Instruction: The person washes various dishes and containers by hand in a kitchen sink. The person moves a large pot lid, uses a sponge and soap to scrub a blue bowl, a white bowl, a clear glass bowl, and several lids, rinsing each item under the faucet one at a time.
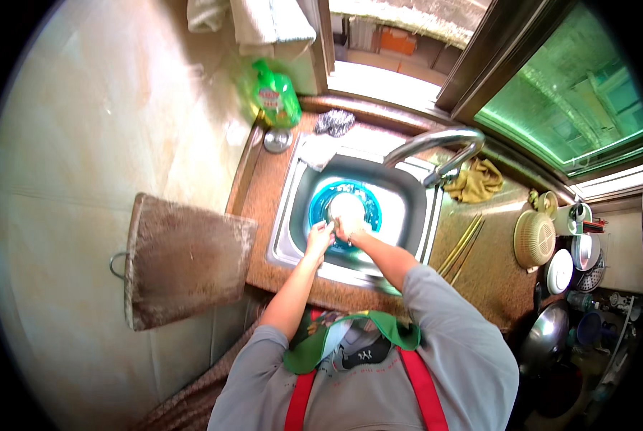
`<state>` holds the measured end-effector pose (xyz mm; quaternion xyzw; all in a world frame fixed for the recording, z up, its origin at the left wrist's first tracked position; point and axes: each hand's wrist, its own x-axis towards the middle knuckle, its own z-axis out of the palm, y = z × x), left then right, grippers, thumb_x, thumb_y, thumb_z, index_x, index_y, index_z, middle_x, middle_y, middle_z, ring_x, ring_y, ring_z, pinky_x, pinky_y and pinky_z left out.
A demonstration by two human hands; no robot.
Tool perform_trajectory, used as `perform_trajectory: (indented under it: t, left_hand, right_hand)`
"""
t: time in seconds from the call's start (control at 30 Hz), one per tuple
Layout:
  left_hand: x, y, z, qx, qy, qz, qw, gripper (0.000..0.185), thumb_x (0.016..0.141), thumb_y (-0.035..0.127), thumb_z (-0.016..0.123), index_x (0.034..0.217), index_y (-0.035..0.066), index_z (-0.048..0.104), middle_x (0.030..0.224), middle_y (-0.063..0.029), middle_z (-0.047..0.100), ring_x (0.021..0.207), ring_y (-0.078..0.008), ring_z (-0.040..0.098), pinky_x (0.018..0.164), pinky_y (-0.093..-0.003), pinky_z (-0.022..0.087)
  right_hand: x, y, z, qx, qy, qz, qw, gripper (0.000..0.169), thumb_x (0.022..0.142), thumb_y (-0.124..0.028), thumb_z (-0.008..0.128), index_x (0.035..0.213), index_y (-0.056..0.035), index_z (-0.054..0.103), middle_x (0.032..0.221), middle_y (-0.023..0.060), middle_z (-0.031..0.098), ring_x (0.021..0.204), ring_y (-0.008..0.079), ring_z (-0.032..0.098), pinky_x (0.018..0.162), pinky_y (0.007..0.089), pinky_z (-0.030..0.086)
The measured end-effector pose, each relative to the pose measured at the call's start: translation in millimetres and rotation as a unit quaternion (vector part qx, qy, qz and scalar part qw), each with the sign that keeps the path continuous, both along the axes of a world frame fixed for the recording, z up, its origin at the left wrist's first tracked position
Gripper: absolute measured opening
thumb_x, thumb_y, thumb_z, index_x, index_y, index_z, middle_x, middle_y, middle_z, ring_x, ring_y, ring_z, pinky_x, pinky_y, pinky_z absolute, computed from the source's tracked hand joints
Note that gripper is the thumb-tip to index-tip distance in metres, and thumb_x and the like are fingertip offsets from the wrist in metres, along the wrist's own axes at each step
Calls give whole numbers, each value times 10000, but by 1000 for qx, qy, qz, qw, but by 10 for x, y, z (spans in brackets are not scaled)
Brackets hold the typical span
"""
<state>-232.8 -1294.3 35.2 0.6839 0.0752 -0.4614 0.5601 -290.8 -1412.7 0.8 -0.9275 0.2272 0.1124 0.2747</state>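
Observation:
Both hands are low in a stainless steel sink [412, 215], over a blue basin [317, 207] that holds water with suds. A round white bowl [346, 204], washed out by glare, is at the basin's middle. My right hand [348, 229] has its fingers on the bowl's near edge; a bracelet circles that wrist. Just to its left, my left hand [320, 238] has bent fingers close to the same edge. Whether the left fingers grip the bowl is too small to tell. The bowl's near side is hidden behind the hands.
A chrome faucet [434, 141] arches over the sink's back right. Behind its left corner are a green soap bottle [278, 99] and a scouring pad [335, 123]. Right of the sink lie a mustard cloth [475, 180], several chopsticks [461, 245] and a colander [534, 240]. A cutting board [189, 261] stands left.

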Motion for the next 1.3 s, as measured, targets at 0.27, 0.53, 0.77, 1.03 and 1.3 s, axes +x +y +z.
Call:
perform_trajectory:
  t: [0.27, 0.53, 0.77, 1.03, 1.3]
  left_hand:
    - [17, -469, -136, 47, -233, -86, 968, 449, 880, 379, 517, 1239, 109, 523, 1189, -147, 562, 1177, -300, 440, 969, -370, 359]
    - [645, -522, 229, 30, 139, -258, 956, 425, 715, 181, 512, 1114, 35, 537, 982, -130, 602, 877, -253, 605, 728, -392, 515]
    - [165, -399, 430, -8, -174, -254, 951, 318, 746, 144, 462, 994, 98, 655, 805, -120, 612, 714, -251, 598, 563, -337, 468]
    - [349, -352, 275, 30, 178, -420, 889, 325, 641, 195, 513, 944, 90, 573, 897, -147, 592, 780, -314, 601, 643, -465, 523]
    - [146, -459, 137, -57, 300, -70, 950, 569, 744, 217, 483, 1283, 70, 371, 1244, -255, 429, 1104, -469, 467, 827, -626, 440]
  right_hand:
    - [-426, 257, 525, 151, -225, -99, 957, 211, 697, -129, 617, 877, -22, 595, 887, 208, 610, 824, 380, 593, 761, 426, 479]
    - [-630, -221, 935, 7, -260, 223, 939, 134, 672, -139, 641, 774, -72, 585, 812, 106, 588, 804, 295, 585, 707, 405, 465]
    - [-788, 158, 892, 155, -241, 24, 958, 225, 711, -141, 640, 915, -82, 570, 936, 133, 577, 839, 320, 591, 754, 398, 466]
    - [-658, -693, 1158, -213, -267, 561, 754, 183, 804, -179, 477, 986, -187, 491, 1260, 1, 452, 1050, 210, 480, 802, 362, 397]
    - [-534, -512, 1289, -138, 92, 212, 963, 612, 434, -526, 797, 966, -241, 697, 957, -10, 630, 1023, 218, 506, 879, 441, 344]
